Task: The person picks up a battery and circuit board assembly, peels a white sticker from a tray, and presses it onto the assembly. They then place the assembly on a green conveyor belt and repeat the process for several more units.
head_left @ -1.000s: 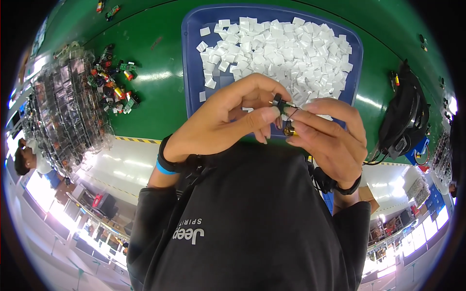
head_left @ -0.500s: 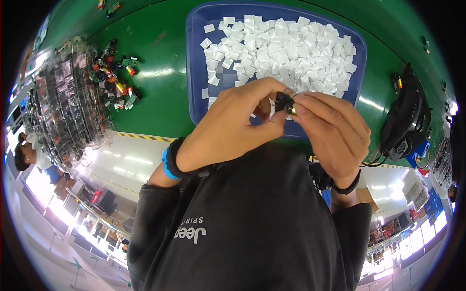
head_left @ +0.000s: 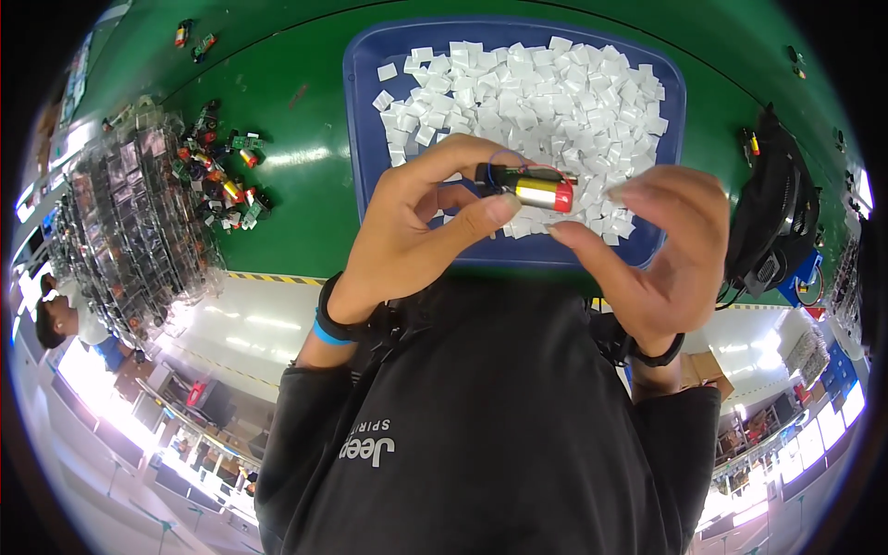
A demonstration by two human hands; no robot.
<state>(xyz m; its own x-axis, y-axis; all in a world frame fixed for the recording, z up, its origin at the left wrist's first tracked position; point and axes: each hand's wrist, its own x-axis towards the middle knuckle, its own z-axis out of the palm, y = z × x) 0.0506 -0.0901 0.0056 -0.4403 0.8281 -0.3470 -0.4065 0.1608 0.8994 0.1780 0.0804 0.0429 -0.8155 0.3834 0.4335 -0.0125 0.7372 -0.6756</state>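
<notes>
Between the thumb and fingers of my left hand is a small cylindrical battery, gold with a red end. Thin dark and red wires run along it to a black part at its left end, partly hidden by my fingers. My right hand is just to the right of the battery, thumb and fingers apart, touching nothing. Both hands are above the near half of a blue tray, which holds a heap of small white square pieces.
Left of the tray, small circuit boards with batteries lie in a pile on the green table. Beside them stands a stack of clear plastic trays. A black bag lies at the right. Another person is at the far left.
My right hand has let go of the battery and moved off to the right. My left hand has shifted slightly left and up, and the battery now shows lengthwise.
</notes>
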